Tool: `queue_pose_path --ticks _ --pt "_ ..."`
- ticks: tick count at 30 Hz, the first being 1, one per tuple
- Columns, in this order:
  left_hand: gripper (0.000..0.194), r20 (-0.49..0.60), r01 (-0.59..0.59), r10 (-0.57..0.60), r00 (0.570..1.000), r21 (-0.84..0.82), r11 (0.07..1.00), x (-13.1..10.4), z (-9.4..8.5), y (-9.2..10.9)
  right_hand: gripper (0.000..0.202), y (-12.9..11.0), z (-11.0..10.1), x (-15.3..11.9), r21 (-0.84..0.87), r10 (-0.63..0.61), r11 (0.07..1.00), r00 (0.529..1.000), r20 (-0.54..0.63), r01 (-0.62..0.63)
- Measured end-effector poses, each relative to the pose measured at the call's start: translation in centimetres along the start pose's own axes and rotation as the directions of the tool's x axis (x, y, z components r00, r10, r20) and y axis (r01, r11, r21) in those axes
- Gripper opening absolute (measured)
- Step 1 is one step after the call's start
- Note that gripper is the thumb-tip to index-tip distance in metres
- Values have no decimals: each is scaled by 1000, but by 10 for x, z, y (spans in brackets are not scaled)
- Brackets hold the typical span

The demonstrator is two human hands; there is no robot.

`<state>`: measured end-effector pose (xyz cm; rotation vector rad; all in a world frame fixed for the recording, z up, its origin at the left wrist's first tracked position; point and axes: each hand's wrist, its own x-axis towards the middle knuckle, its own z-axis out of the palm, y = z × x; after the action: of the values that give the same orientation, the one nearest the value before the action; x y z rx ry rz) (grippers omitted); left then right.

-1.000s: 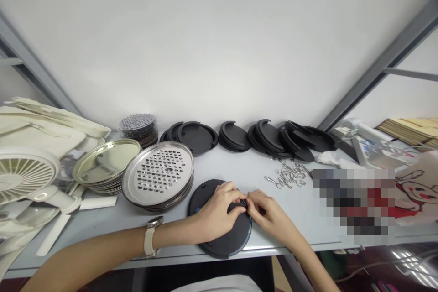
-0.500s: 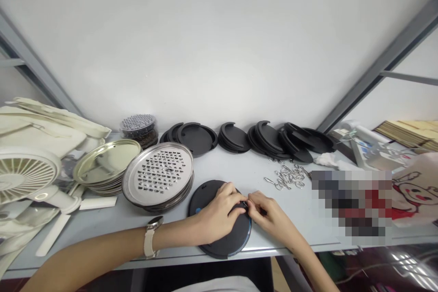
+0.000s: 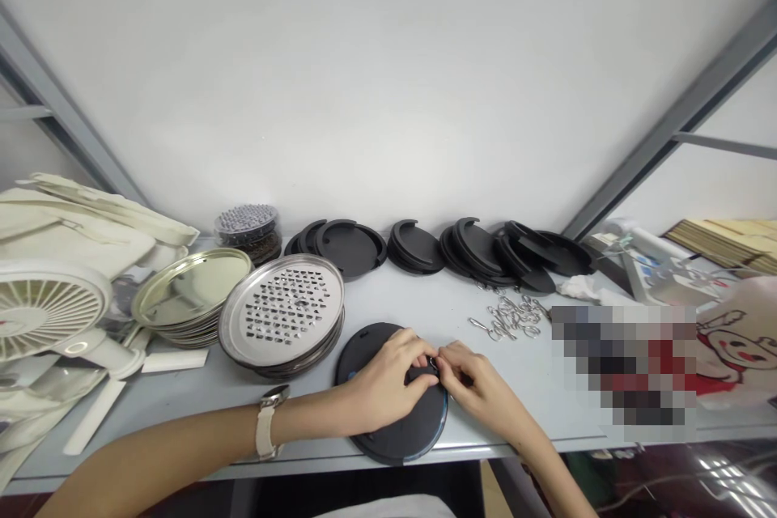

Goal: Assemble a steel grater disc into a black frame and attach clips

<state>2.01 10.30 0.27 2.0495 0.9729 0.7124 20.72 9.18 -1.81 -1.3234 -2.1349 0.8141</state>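
Observation:
A round black disc [image 3: 418, 430] lies flat near the table's front edge, with a bluish sheen along its right rim. My left hand [image 3: 384, 388], a watch on its wrist, rests over the disc and pinches a small black piece [image 3: 430, 366] at the disc's right side. Right beside it, my right hand [image 3: 473, 382] has its thumb and fingertips pressed together, meeting the left fingertips. What exactly the right fingers grip is hidden. A loose pile of metal clasps [image 3: 513, 316] lies beyond my right hand.
Stacked metal trays hold small shiny pieces [image 3: 291, 307] at left, beside gold-coloured lids [image 3: 191, 287] and a white fan [image 3: 48, 312]. Several black round holders [image 3: 352, 249] line the wall. A printed bag [image 3: 737, 340] lies at right.
My fingers have shifted slightly at the pinch, and more of the small black piece shows between the left thumb and fingers. The disc stays in place; the view moved a little.

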Motion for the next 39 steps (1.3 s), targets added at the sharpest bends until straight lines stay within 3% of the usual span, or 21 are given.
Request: queue_pose_path --ticks 12,23,29,39 --pt "21 -9 13 -14 1000 -69 998 0 1 0 31 0 3 0 -54 32 998 998 -54 -35" --pt "16 -18 -13 12 1000 -47 999 -1 -1 -2 35 5 1 -2 97 96 991 993 -72 -89" --pt "29 -37 88 -91 995 -71 994 -2 -1 0 32 -2 3 0 29 34 999 994 -101 -31" --pt "23 3 -1 2 1000 -41 999 -1 -1 -2 35 2 2 -1 -17 -11 1000 999 -38 10"
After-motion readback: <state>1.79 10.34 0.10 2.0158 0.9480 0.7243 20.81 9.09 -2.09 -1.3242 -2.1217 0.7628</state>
